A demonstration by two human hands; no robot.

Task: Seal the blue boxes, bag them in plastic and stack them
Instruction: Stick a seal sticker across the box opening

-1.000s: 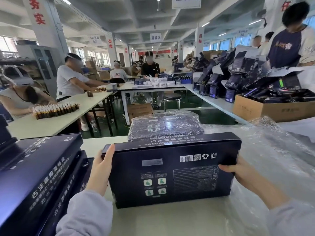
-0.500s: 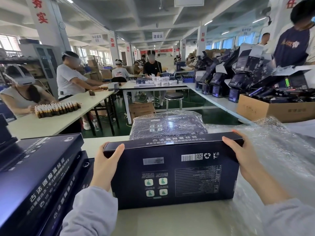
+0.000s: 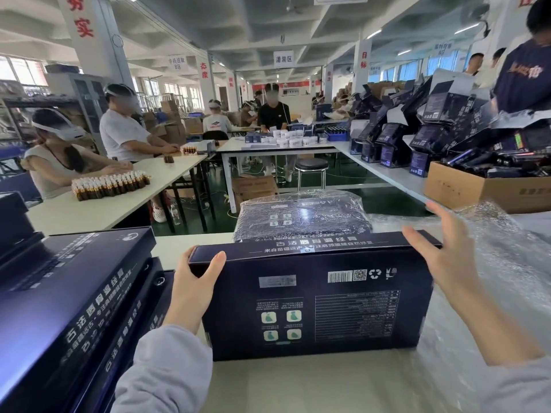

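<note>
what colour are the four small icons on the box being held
Pale green icons on the dark blue box; head view.

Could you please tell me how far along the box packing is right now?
Done: one bagged stack sits behind. In hand: the left hand grips an upright box, unbagged; the right hand hovers open by its top right corner, beside loose plastic. Left: bagging and stacking this box, plus the bare pile on the left.
</note>
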